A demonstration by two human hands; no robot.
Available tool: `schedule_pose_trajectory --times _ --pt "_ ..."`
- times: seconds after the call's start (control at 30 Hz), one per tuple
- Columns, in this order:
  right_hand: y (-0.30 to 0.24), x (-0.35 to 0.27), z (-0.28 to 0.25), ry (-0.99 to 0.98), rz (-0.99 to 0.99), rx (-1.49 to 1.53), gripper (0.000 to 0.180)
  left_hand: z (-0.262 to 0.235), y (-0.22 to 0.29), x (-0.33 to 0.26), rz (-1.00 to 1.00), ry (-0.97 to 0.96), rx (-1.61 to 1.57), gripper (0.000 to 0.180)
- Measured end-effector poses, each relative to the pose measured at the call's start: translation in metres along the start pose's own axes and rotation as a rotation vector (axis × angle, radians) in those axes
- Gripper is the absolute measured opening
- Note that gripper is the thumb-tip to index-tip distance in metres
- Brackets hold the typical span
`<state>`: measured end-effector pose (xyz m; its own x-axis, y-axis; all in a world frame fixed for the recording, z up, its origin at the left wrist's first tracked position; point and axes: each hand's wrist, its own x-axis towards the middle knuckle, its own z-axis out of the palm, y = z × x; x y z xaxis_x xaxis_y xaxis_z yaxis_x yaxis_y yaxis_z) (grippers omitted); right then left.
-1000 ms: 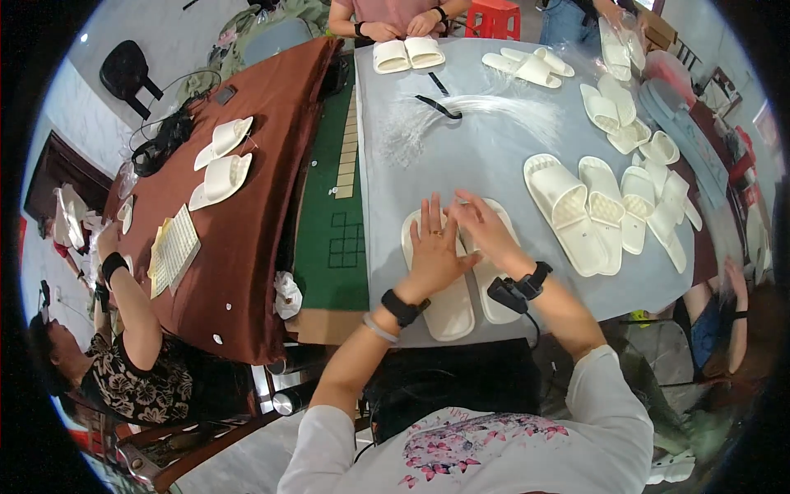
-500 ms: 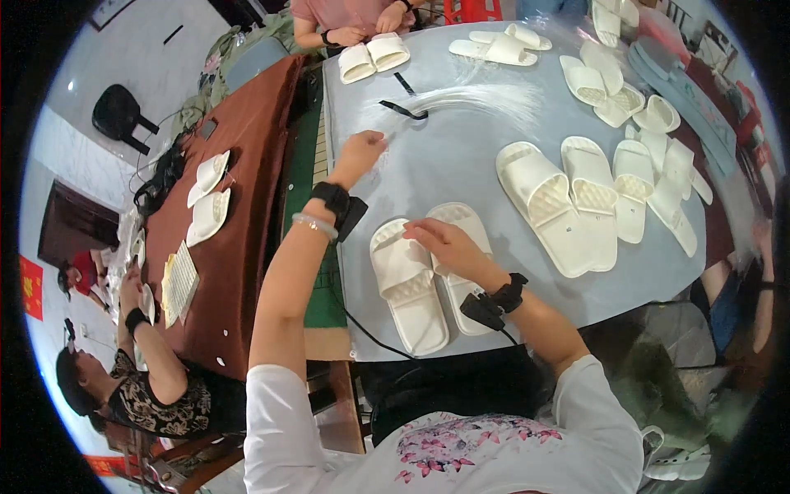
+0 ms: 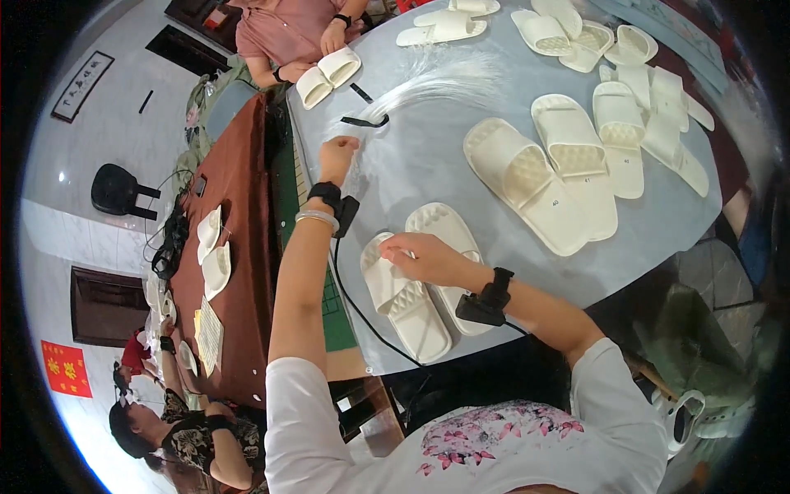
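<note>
A pair of white slippers (image 3: 409, 303) lies side by side on the grey table (image 3: 428, 177) in front of me. My right hand (image 3: 424, 257) rests on top of the pair, fingers curled at the straps and pressing them together. My left hand (image 3: 337, 155) is stretched out further up the table, closed in a fist at the near edge of a fanned bundle of thin clear strands (image 3: 428, 86). A black tie (image 3: 362, 122) binds that bundle. Both wrists wear black bands, and a cable runs from the left one.
More white slippers (image 3: 547, 169) lie in pairs to the right and at the far edge. A person in a pink shirt holds a pair (image 3: 327, 72) at the table's far end. A brown table (image 3: 239, 214) with slippers stands on the left, another person beside it.
My left hand left the slipper pair, reached up the table to the strand bundle and closed there. My right hand stayed on the slippers.
</note>
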<state>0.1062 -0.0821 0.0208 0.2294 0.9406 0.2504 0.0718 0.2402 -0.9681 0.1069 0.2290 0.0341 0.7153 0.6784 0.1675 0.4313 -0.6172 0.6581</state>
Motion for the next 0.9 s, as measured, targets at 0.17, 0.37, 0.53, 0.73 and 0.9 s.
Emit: schedule_pose_trajectory --times 0.17,0.37,0.53,0.73,0.9 --pt "0.013 -0.004 -0.016 0.029 0.014 -0.024 0.027 0.013 0.033 -0.001 -0.131 -0.05 -0.242 0.025" --pt "0.01 -0.002 -0.012 0.0 -0.004 -0.061 0.028 0.01 0.014 -0.024 -0.153 -0.136 0.419 0.031" --pt "0.008 -0.003 -0.013 0.035 0.02 -0.063 0.026 0.031 0.019 -0.027 -0.12 -0.073 0.658 0.031" --pt "0.009 -0.004 -0.011 0.025 -0.015 -0.103 0.026 0.036 0.012 -0.033 -0.178 -0.005 0.7 0.022" --pt "0.012 -0.004 -0.013 0.021 -0.038 -0.099 0.026 0.022 0.002 -0.022 -0.099 0.037 0.613 0.025"
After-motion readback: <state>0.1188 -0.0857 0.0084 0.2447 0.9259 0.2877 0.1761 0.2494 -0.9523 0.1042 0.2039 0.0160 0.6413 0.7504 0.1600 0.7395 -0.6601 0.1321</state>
